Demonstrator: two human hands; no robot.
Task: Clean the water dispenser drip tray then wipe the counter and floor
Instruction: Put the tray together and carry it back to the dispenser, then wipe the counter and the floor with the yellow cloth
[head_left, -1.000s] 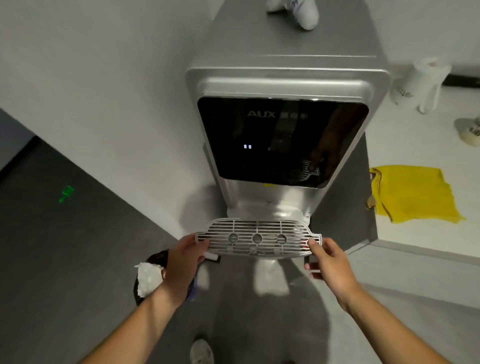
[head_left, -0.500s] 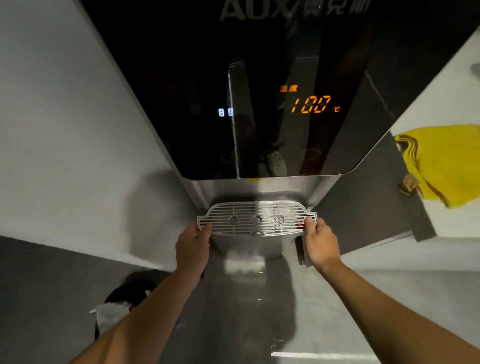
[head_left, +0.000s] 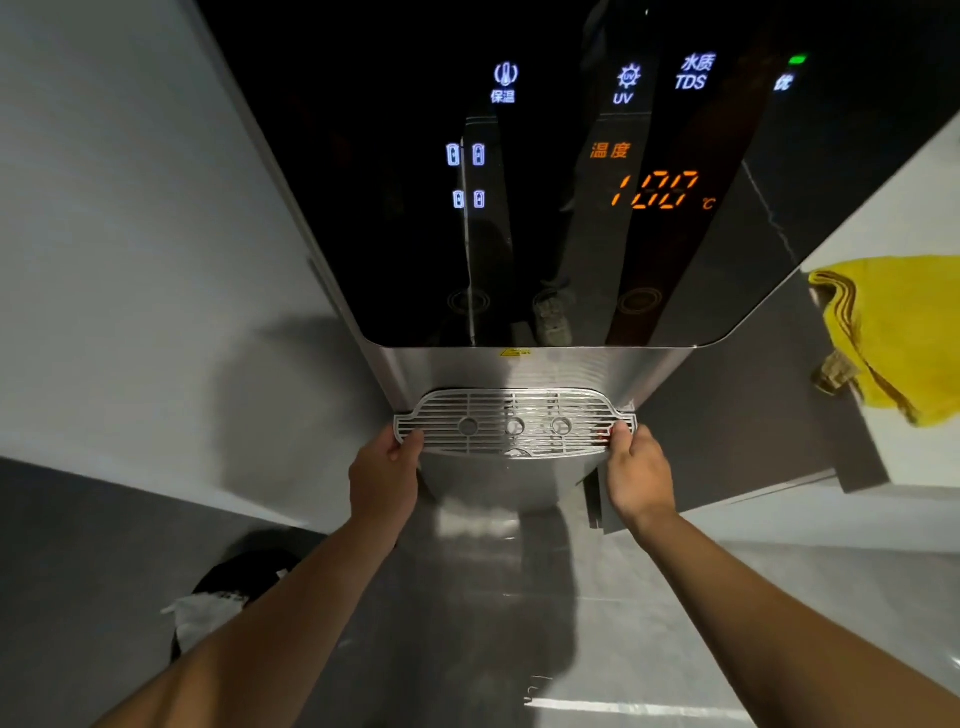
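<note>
sitting level at the foot of the water dispenser (head_left: 524, 369), the drip tray grille (head_left: 514, 425) lies over the rounded silver base that juts from the machine's front, directly under the lower edge of the black panel (head_left: 519, 234). whether it is fully seated on that base cannot be told. the left hand (head_left: 384, 478) grips the grille's left end tab, thumb on the top edge and fingers curled underneath. the right hand (head_left: 636, 470) pinches the right end tab the same way, its fingertips hidden beneath the slats. both hands cover the outer corners of the grille; its three round holes in the middle stay in plain sight.

above it, the glossy panel shows an orange "100 °c", blue icons and a small green light near its top right corner, along with a dim reflection of a shoe. a pale wall (head_left: 130, 260) stands to the left of the machine. to the right, a dark grey side panel (head_left: 753, 415) sits between the dispenser and the white counter (head_left: 883, 208), where a crumpled yellow cloth (head_left: 898, 338) lies near the counter's left edge, cut off by the frame. below, both forearms cross the shiny grey floor (head_left: 493, 623), and the left one partly hides a dark bin (head_left: 244, 569) holding white crumpled paper (head_left: 202, 616).
</note>
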